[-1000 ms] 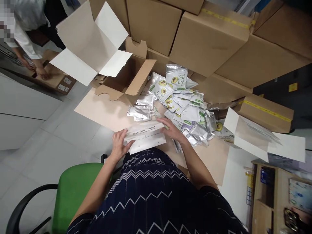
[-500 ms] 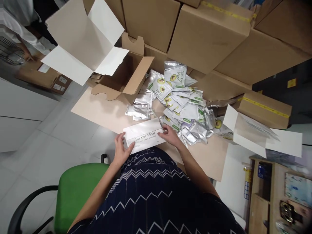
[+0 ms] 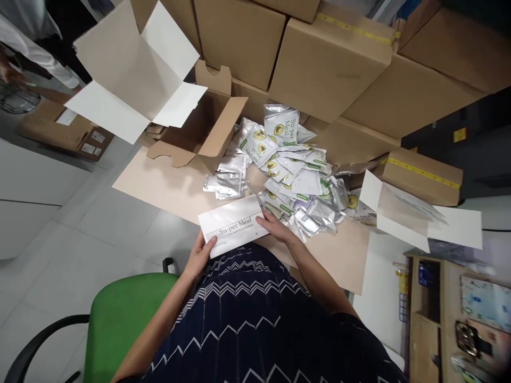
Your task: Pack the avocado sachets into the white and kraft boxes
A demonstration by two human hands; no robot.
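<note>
At the left are a grey tiled floor (image 3: 59, 223) and a green chair (image 3: 120, 314). On the brown bench (image 3: 167, 186) the left hand (image 3: 202, 254) and right hand (image 3: 277, 226) grip the ends of a white box (image 3: 233, 226). Behind it lie silver pouches (image 3: 291, 170), with stacked cardboard boxes (image 3: 339, 58) beyond and a wooden shelf (image 3: 431, 308) at the right.

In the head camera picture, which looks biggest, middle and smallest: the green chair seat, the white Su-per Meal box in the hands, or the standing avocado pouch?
1. Green chair seat, though it is nearest the camera.
2. White Su-per Meal box.
3. Standing avocado pouch, farthest away.
</note>
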